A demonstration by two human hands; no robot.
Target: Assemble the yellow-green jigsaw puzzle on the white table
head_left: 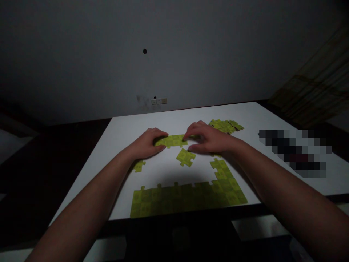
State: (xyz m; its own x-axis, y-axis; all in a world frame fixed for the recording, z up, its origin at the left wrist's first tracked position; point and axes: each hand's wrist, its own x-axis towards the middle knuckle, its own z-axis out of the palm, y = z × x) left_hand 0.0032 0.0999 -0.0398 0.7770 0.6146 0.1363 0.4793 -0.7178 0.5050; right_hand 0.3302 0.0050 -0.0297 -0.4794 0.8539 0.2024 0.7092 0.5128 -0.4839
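No legible text or numbers

My white table (92,163), clock centred on a loose green puzzle piece (186,157). Lying on it: short joined strip (171,140) at eleven; piece heap (225,126) at one; dark pixelated item (297,153) at three; larger joined section (177,200) at six.

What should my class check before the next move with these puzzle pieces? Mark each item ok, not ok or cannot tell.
1. Left hand at the short strip's left end: ok, thumb and fingers straddle it.
2. Right hand holding the angled piece: cannot tell, the thumb tip is at its upper edge.
3. Angled piece joined to the large section: not ok, bare table lies between.
4. Strip's right end visible: not ok, the right hand covers it.
5. Heaped pieces in sight: ok, beyond the right hand.
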